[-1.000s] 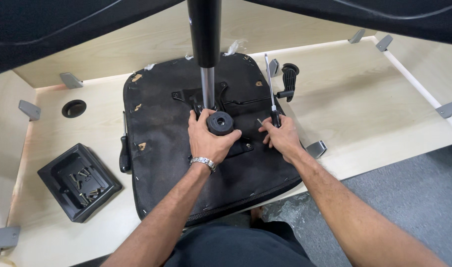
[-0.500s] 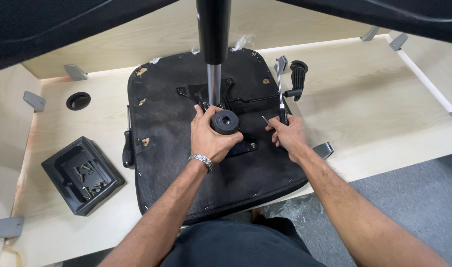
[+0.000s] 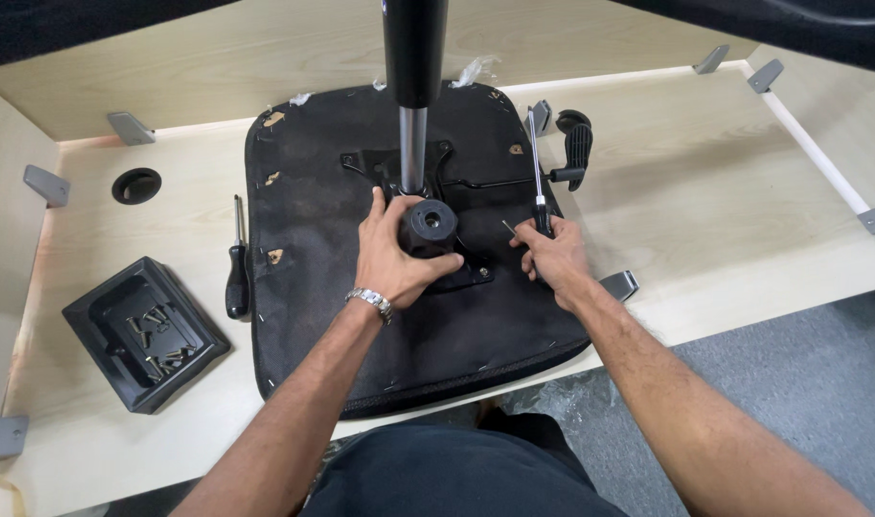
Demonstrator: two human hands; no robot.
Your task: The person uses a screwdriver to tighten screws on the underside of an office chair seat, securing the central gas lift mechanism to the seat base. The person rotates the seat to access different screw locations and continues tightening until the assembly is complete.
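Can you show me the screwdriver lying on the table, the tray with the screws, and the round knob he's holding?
Black-handled screwdriver (image 3: 236, 278): head view, on its handle.
Black plastic tray (image 3: 102, 321): head view, on its left wall.
Round black knob (image 3: 430, 222): head view, on its top.

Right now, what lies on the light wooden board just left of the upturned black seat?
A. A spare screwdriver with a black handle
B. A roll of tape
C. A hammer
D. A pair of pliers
A: a black-handled screwdriver lies lengthwise on the board beside the seat's left edge, between it and the black tray of screws.
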